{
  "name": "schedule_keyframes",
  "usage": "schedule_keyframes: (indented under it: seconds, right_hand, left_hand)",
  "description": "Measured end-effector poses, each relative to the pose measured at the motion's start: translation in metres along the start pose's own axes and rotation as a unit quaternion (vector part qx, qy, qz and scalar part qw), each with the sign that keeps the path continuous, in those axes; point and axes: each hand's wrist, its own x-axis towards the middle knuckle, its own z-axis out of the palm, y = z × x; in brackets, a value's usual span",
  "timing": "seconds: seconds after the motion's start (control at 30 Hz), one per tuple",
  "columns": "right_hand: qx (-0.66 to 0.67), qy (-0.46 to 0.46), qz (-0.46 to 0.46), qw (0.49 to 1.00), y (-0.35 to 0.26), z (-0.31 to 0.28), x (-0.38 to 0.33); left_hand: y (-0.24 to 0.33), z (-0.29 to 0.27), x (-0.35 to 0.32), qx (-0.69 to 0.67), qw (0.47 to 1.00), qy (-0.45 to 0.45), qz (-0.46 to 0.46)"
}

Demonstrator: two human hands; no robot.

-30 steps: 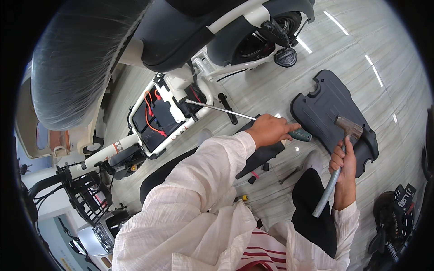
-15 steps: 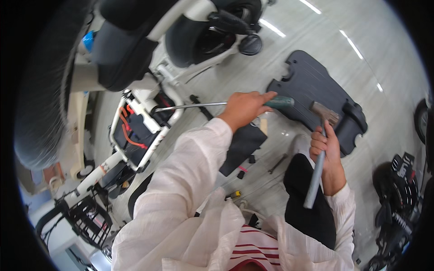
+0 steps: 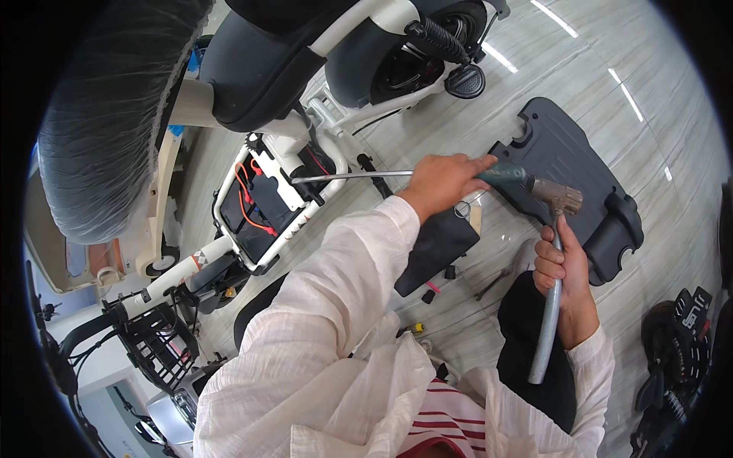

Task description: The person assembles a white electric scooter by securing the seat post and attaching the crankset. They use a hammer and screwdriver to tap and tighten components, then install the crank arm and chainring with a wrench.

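Note:
My left hand [image 3: 449, 183] is closed around a long screwdriver [image 3: 507, 176] with a green handle. Its metal shaft runs left to the open battery bay [image 3: 259, 200] of a white electric scooter frame [image 3: 334, 156]; the tip meets a dark part at the bay's edge. In my right hand [image 3: 563, 263] is a hammer [image 3: 544, 336], gripped on its grey handle close beneath the head. That hammer head is at the butt of the screwdriver handle, touching or almost touching. Inside the bay, orange-red cables [image 3: 246, 200] lie over a black block.
A dark grey plastic floorboard cover [image 3: 569, 141] lies on the tiled floor [image 3: 649, 198] beyond the hammer. Closer in are a black flat piece [image 3: 435, 252] and a wrench [image 3: 494, 282]. A plastic-wrapped seat [image 3: 114, 130] overhangs the left. Black parts [image 3: 676, 336] sit at far right.
The hammer head has come up against or very near the screwdriver's butt, where before a gap showed. My left hand keeps its grip. The whole view has shifted, putting the scene farther right.

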Motion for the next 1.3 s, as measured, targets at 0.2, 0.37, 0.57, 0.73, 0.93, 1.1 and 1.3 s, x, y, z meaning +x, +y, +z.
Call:
schedule_keyframes:
  seconds: [0.2,0.37,0.57,0.73,0.93,1.1,1.3]
  right_hand:
    - [0.111,0.001,-0.113,0.987,-0.020,0.000,0.003]
    - [0.104,-0.044,-0.085,0.990,-0.018,-0.002,0.005]
    - [0.118,-0.033,-0.051,0.991,-0.012,-0.007,0.007]
    - [0.136,-0.015,-0.061,0.989,-0.018,-0.014,0.007]
    - [0.139,-0.014,-0.052,0.989,-0.019,-0.023,0.007]
    - [0.145,-0.014,-0.016,0.989,-0.012,-0.031,0.012]
    - [0.139,0.006,0.000,0.990,-0.011,-0.034,0.016]
  left_hand:
    - [-0.021,-0.018,-0.022,0.035,0.999,-0.018,-0.033]
    - [0.007,-0.005,-0.017,-0.003,1.000,-0.005,0.023]
    - [0.009,0.014,-0.004,-0.005,0.999,-0.024,0.023]
    - [0.004,0.020,0.001,-0.016,0.999,-0.045,0.019]
    - [0.002,0.026,0.004,-0.017,0.998,-0.063,0.006]
    - [-0.009,0.033,0.011,0.020,0.993,-0.112,0.020]
    - [-0.001,0.033,0.007,-0.005,0.995,-0.099,0.004]
